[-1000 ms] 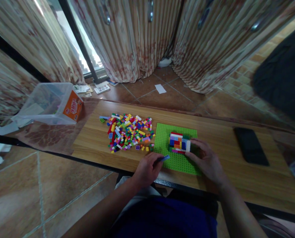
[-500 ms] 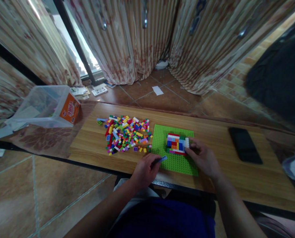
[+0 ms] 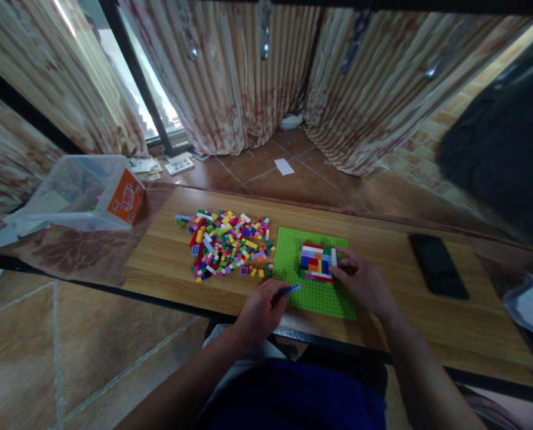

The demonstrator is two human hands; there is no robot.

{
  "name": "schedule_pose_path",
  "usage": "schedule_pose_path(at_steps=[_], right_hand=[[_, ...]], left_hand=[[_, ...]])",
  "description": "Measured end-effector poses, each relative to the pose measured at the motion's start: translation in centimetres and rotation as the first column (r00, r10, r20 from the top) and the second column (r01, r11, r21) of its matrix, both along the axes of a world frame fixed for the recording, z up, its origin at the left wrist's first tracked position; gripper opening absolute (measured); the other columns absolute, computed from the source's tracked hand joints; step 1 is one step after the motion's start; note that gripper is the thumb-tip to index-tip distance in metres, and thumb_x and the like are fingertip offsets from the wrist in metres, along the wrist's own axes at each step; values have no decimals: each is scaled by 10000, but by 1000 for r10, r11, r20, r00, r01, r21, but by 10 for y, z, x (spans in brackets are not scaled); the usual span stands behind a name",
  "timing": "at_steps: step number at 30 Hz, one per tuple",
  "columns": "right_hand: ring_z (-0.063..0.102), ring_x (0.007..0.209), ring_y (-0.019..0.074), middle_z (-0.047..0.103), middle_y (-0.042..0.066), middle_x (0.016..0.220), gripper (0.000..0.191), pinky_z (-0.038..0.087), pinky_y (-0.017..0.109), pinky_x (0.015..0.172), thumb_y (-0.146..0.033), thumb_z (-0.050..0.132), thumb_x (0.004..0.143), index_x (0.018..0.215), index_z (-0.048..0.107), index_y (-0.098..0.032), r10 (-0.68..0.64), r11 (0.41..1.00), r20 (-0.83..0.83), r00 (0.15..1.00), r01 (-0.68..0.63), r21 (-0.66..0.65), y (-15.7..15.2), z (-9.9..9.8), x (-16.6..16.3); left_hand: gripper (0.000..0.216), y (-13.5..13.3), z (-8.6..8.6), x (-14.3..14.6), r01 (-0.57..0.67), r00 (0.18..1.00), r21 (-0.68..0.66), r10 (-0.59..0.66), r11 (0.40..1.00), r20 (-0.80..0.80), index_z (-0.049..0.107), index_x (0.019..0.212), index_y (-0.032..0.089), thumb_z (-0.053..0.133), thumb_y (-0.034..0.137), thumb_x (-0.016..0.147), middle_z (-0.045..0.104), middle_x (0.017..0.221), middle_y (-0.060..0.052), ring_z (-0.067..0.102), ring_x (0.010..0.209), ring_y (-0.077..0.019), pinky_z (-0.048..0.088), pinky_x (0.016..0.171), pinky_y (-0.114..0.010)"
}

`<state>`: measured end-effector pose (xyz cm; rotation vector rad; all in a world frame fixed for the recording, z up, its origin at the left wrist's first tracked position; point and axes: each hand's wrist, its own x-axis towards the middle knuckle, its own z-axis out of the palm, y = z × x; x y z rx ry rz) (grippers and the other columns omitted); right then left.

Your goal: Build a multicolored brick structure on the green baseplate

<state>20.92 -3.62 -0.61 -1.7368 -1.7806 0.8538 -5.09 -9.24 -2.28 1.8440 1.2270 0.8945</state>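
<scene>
My left hand (image 3: pixel 263 304) is closed on a long, thin light-blue brick (image 3: pixel 294 289), which sticks out past the fingertips over the near-left part of the green baseplate (image 3: pixel 314 303). A block of multicoloured bricks (image 3: pixel 312 263) stands on that baseplate, with red, white, blue, yellow and pink pieces. At its right side my right hand (image 3: pixel 360 279) pinches a white brick (image 3: pixel 333 258) between thumb and fingers. The white brick lies along the right edge of the block; whether it is pressed down there I cannot tell.
Left of the baseplate a pile of loose bricks (image 3: pixel 230 242) is spread over the wooden table (image 3: pixel 159 263). A black phone (image 3: pixel 438 264) lies at the right. On the floor beyond the left end stands a clear plastic bin (image 3: pixel 82 221) with an orange label.
The white brick in my right hand has shifted slightly left, closer against the block, and shows narrower. My left hand with the light-blue brick stays nearly still. The view has tilted slightly.
</scene>
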Motion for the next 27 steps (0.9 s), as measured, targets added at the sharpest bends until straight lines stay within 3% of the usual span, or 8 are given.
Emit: schedule_pose_path(at_steps=[12,19,27], right_hand=[[681,751,200,723,36,857,541,538,367,705,-487,656,788,1250,579,-216,-39,999,24,999,38,31,2,2,-3],[691,806,222,743,66,912,371,535,366,734,-426,566,840,1115,676,-203,-130,989,62,990,125,74,2,2,-7],[672,780,211,738,61,963,327,529,356,737,-441,553,856,1028,706,-208,-193,976,52,980,186,117,-20,12,-5]], left_hand=[[156,-1,3,1,-12,1000,16,12,1000,14,634,999,182,545,148,875,690,901,-47,645,845,-173,513,762,-294],[159,0,1,0,-2,1000,-10,2,1000,4,638,1010,183,547,155,883,691,911,-47,646,852,-174,510,776,-298],[159,0,3,0,5,1000,-16,-5,1000,7,637,1004,177,543,136,882,688,922,-49,643,877,-176,503,791,-297]])
